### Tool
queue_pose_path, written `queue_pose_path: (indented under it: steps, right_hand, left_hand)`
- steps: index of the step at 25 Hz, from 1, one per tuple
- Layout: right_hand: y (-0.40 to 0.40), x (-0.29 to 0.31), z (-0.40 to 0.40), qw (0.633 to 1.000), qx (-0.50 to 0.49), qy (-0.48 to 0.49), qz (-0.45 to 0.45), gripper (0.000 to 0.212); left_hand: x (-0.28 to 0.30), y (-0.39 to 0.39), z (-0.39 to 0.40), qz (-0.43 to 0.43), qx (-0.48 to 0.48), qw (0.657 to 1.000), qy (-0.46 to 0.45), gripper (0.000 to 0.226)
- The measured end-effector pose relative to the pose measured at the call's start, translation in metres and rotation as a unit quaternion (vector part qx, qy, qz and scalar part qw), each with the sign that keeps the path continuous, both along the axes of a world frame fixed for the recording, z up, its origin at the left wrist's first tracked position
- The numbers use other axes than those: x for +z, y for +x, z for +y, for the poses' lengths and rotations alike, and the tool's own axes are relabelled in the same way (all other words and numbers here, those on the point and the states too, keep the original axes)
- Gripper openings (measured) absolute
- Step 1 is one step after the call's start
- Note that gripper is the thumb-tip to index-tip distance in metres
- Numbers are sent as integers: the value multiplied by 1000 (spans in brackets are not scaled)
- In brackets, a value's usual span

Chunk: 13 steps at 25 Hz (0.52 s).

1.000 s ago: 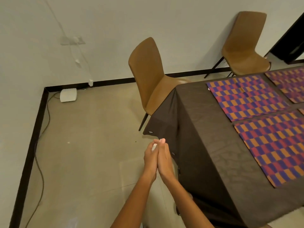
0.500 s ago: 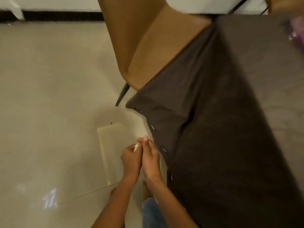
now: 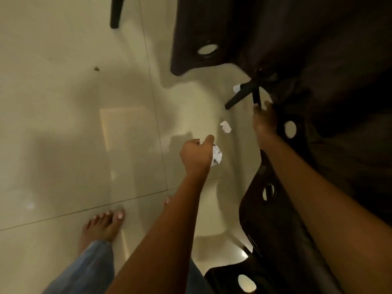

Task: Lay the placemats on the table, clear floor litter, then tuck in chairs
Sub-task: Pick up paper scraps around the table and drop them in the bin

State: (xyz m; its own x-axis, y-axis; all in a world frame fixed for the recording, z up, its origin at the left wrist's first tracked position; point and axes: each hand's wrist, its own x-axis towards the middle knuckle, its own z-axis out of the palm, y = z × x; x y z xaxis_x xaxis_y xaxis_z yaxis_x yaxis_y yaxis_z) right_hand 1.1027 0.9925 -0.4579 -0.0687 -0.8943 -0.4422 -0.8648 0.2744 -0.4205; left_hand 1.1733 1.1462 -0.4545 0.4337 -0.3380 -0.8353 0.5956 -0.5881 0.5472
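Gripping a crumpled white paper ball (image 3: 216,158), left hand (image 3: 198,157) hovers over floor; right hand (image 3: 265,122) lifts dark tablecloth (image 3: 318,60), fingers curled round it; second white paper scrap (image 3: 225,126) lies just beyond; risk: cloth slipping back would hide the scrap.

Both forearms bare, no sleeves, watches or rings visible. Left grip (image 3: 198,154) and right grip (image 3: 265,122) ungloved. Below the left grip: loose light-blue denim trouser leg (image 3: 84,270), hem ending at the ankle. Bare foot (image 3: 101,227), no footwear; toenails painted pale pink.
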Motion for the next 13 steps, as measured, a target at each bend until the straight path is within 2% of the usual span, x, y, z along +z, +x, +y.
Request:
queue_pose_path:
  steps: [3,8,11,13]
  right_hand:
    - [-22,0,-30,989,-80,91,-83,44]
    - [-29,-15,-38,977,-25,209,-33,39]
    - [-14,-46,-32,978,40,204,13,42]
    - [-8,-67,-12,981,125,145,30,51]
  left_hand:
    - [-10,-8,-24,5,-26,999,-18,30]
    - [-27,-15,-38,-24,-74,997,-12,35]
    - [-39,-18,-40,-53,-105,993,-9,31]
    - [-45,-15,-43,-66,-109,992,-7,36]
